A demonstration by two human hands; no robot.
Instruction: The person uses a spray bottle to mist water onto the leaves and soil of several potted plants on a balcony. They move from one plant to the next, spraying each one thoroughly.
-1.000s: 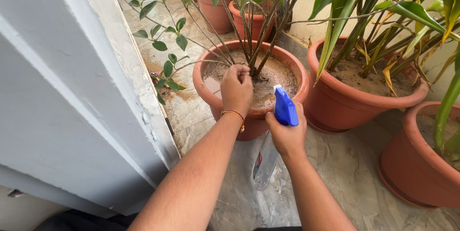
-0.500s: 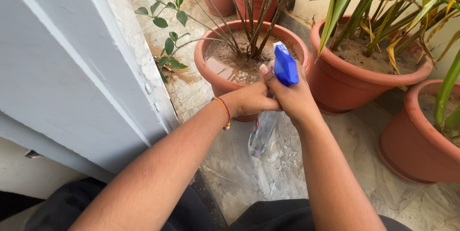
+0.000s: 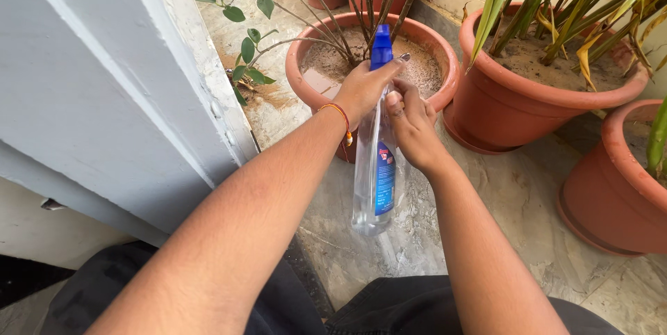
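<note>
- Both hands have lifted the spray bottle [image 3: 376, 168] upright since a second ago; the left hand [image 3: 365, 88] now grips its neck under the blue nozzle [image 3: 381, 46].
- Right hand [image 3: 411, 123] clasps it just beside.
- Bottle hangs lengthwise, bottom toward the body.
- Wet-soiled plant pot [image 3: 445, 64] stands straight ahead; white wall [image 3: 104, 99] left.

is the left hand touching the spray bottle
Touching: the head view shows the left hand wrapped around the spray bottle neck just below its blue nozzle.
</note>
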